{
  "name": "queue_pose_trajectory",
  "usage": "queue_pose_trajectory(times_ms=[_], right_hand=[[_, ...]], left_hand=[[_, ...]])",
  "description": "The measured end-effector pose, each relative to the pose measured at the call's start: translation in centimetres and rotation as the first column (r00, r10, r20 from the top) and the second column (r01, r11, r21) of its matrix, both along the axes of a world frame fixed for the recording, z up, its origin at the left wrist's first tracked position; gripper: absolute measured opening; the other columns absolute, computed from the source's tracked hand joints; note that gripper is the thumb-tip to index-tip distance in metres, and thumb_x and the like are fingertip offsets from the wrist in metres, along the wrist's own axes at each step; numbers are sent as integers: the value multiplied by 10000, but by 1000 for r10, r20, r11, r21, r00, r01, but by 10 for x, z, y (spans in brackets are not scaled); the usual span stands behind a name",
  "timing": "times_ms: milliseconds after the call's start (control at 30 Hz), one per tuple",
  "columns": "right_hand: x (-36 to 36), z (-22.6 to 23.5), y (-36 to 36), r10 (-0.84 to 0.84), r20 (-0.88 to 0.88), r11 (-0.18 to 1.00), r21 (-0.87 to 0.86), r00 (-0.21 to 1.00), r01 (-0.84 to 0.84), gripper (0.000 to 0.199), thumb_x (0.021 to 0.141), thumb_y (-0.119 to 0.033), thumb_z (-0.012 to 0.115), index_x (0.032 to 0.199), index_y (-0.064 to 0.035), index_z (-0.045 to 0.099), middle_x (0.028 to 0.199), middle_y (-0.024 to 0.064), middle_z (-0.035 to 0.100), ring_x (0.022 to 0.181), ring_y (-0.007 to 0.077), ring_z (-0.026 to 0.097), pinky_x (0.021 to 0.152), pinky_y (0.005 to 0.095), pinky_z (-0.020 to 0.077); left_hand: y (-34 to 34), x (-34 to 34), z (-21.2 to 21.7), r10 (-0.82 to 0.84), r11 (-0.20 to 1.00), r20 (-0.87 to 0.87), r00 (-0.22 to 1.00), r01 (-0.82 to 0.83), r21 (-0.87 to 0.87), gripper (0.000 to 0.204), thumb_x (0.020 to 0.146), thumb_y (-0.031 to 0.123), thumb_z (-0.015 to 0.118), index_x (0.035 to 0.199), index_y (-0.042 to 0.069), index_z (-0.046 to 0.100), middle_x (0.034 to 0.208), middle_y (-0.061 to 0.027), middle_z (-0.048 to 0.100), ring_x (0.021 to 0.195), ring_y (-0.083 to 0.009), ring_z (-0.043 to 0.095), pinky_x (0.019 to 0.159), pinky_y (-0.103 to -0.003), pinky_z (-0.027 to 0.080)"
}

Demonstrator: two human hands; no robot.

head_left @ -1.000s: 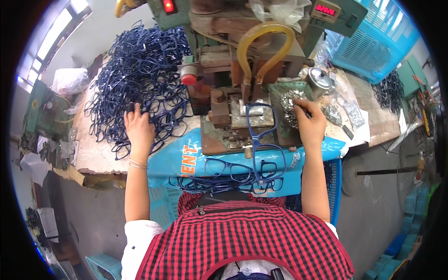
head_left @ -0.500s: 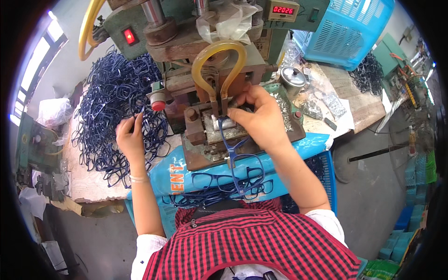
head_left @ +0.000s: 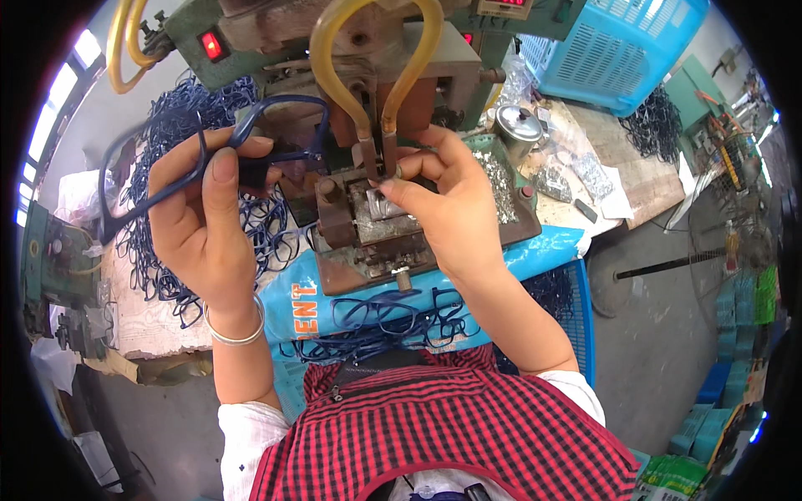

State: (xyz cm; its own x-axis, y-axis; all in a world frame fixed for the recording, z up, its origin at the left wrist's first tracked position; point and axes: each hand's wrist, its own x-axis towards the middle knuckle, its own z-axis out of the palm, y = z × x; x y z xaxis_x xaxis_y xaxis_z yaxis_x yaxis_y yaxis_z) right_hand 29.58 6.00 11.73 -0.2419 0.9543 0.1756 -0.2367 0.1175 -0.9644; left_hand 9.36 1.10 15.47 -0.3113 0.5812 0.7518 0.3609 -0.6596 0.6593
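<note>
Wearing a checked apron [head_left: 434, 417], nearest of all, on the near side of the bench machine [head_left: 451, 75]. Just before the machine's base, a tangle of dark-blue frames [head_left: 355, 344] on a blue plastic sheet [head_left: 535, 248]. Holding up a blue eyeglass frame [head_left: 244, 127] with the left hand [head_left: 205, 225], left of the machine's prongs [head_left: 368, 154] and apart from them, pinched between thumb and fingers. Reaching with the right hand [head_left: 459, 200] to those prongs, thumb and forefinger drawn close together; impossible to tell whether gripping anything. Apparently at a fingertip-positioning step; calling next, by judgement, for steady fingers and careful aim. Farther, right of the machine's prongs, small silver parts [head_left: 493, 179]; beyond, right of the machine, a lidded metal pot [head_left: 518, 125], then a blue crate [head_left: 601, 67].
</note>
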Motion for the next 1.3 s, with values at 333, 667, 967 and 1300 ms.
queue_pose_trajectory(times_ms=[333, 667, 967, 1300], right_hand=[[104, -106, 32, -708, 693, 706, 699, 135, 115, 191, 811, -105, 736, 993, -50, 752, 1236, 232, 669, 1291, 437, 546, 1048, 511, 458], [101, -105, 53, -641, 620, 763, 579, 452, 289, 130, 905, -134, 720, 968, -28, 759, 998, 174, 746, 974, 325, 712, 850, 393, 545], [97, -103, 31, -802, 589, 589, 807, 97, -35, 133, 867, -125, 738, 982, -60, 719, 1127, 207, 697, 1179, 408, 620, 944, 478, 493], [87, -99, 41, -732, 679, 680, 734, 56, -6, 132, 826, -130, 744, 897, -19, 730, 1239, 195, 677, 1267, 386, 582, 960, 485, 504]], left_hand=[[-44, 45, -15, -288, 27, 843, 454, 884, -467, 364, 1110, 262, 385, 1213, -47, 548, 695, -215, 684, 424, -209, 605, 365, -248, 468], [-26, 63, -32, -45, 15, 853, 519, 854, -519, 448, 1082, 342, 416, 1205, -31, 634, 693, -126, 683, 413, -188, 576, 336, -244, 396], [-80, 21, -50, -424, 437, 330, 843, 510, -741, 188, 1011, 131, 634, 1108, -24, 677, 949, -119, 737, 846, -180, 718, 725, -288, 572], [-44, -47, -67, 175, 727, -766, 618, -606, -323, 393, 762, 237, 855, 1054, 7, 727, 1186, -138, 648, 1120, -347, 566, 999, -432, 458]])
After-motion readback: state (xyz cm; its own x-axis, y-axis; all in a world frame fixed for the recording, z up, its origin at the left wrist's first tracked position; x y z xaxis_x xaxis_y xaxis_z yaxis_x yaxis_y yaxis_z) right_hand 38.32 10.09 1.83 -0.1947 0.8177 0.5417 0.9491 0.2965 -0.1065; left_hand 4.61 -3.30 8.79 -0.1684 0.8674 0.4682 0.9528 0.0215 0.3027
